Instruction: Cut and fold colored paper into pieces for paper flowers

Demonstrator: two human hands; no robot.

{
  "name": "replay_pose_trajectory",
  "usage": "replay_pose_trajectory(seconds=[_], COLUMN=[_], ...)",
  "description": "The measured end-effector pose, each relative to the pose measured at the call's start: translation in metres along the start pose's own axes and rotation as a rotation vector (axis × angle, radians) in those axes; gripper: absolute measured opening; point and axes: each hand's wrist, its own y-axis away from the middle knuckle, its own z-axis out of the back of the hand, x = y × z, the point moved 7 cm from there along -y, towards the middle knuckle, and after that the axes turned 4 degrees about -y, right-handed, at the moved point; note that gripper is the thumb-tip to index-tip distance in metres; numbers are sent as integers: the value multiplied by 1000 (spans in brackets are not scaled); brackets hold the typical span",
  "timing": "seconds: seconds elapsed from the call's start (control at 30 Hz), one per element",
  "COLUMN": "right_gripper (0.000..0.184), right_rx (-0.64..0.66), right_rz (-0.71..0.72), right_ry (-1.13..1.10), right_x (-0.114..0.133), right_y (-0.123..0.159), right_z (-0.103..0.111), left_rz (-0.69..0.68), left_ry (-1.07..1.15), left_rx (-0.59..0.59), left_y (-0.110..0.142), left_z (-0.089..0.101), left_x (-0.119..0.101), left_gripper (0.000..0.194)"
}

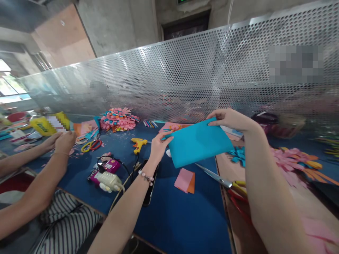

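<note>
A blue rectangular sheet (201, 143), paper or thin foam by its look, is held up above the table between my two hands. My left hand (159, 145) pinches its upper left corner between thumb and fingers. Its upper right edge is gripped by my right hand (225, 119), the wrist bent over it. Below the sheet lie small pink and orange squares (184, 180), overlapping. Large scissors (215, 176) with red and yellow handles rest to the right, under my right forearm. A dark phone (151, 190) lies partly hidden behind my left wrist.
A yellow glue gun (139, 144), a purple box with a white power strip (109, 176) and cables lie to the left. Pink paper flowers (119, 120) are heaped by the perforated metal screen (185, 77). A co-worker's hands (63, 141) are at far left, near other scissors (91, 145).
</note>
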Motion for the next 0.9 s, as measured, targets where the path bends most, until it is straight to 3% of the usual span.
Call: replay_pose_trajectory(seconds=[0.5, 0.9], right_gripper=[50, 45], right_rx=[-66, -117], right_rz=[2, 6], right_ry=[29, 1], right_x=[-7, 0], right_y=[-4, 0], right_z=[1, 9], left_rz=[5, -23], left_ry=[23, 2], left_rx=[-7, -4], left_y=[0, 3], left_z=[0, 0], left_x=[0, -12], left_gripper=[37, 34])
